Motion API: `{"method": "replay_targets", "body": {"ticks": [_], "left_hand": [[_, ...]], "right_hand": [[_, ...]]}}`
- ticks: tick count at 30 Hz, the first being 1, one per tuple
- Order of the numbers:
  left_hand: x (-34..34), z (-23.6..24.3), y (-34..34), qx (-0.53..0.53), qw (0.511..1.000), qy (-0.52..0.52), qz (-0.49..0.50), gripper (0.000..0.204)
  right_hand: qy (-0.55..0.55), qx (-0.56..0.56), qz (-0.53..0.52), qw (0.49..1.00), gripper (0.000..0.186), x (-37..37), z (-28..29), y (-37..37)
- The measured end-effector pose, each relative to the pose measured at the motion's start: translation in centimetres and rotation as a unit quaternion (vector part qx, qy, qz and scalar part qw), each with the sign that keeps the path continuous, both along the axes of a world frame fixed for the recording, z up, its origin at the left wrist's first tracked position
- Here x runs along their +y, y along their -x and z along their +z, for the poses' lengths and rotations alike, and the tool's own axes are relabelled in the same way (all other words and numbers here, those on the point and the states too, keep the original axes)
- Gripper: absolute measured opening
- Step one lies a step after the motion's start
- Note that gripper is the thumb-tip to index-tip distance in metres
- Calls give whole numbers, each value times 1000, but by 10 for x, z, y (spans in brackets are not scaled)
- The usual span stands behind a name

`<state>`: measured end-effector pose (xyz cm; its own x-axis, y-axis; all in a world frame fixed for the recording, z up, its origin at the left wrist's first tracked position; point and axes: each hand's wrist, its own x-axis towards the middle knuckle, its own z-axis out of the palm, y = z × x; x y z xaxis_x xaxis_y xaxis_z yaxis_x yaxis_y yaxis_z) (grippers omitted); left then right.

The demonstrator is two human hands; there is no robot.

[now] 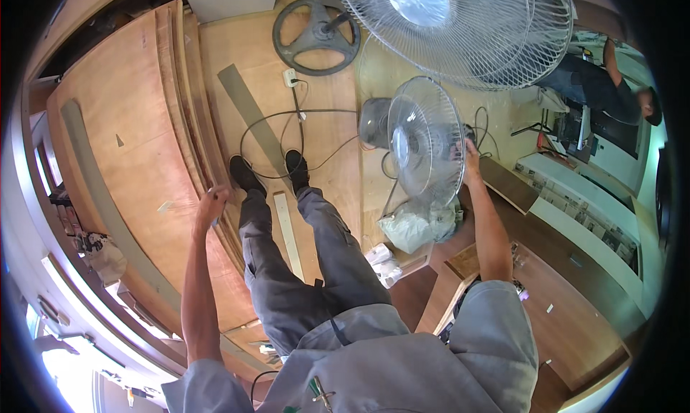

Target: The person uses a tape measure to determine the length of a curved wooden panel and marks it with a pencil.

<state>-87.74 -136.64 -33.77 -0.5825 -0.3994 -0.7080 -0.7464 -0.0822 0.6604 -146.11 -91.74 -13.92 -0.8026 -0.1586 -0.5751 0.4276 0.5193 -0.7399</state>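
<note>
The right hand (471, 153) reaches to the far edge of the small fan (424, 141), which stands on the wooden bench (503, 183) above a crumpled plastic bag (415, 225); its fingers appear closed on the cage rim, though the grip is partly hidden. The left hand (212, 201) hangs loosely curled and empty beside the stacked plywood (144, 147). This looks like steadying or positioning the fan; any lift would likely call for the free hand too, minding the cable (287, 125) on the floor.

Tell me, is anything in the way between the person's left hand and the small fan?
Yes. The left hand hangs out to the left, and the person's own legs stand between it and the small fan. The right hand is already at the fan's far rim, with nothing visible between them.
</note>
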Motion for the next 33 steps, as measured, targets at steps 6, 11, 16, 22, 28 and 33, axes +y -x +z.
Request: {"method": "replay_targets", "body": {"ticks": [6, 11, 16, 22, 28, 33], "left_hand": [[59, 39, -94, -162, 984, -25, 67, 42], [103, 82, -103, -240, 963, -82, 93, 39], [162, 82, -119, -203, 947, -162, 191, 40], [190, 113, -116, -246, 940, -171, 164, 44], [192, 135, -133, -250, 929, -171, 213, 44], [203, 119, -132, -254, 930, -168, 205, 43]], "right_hand": [[8, 42, 90, 995, 24, 26, -51, 107], [-65, 68, 147, 985, 22, 23, -78, 184], [-108, 92, 219, 965, 25, 14, -113, 237], [-219, 22, 239, 946, 36, -23, -101, 258], [-380, 66, 337, 859, 39, -41, -83, 305], [-446, 172, 402, 781, 40, -38, -66, 338]]}}
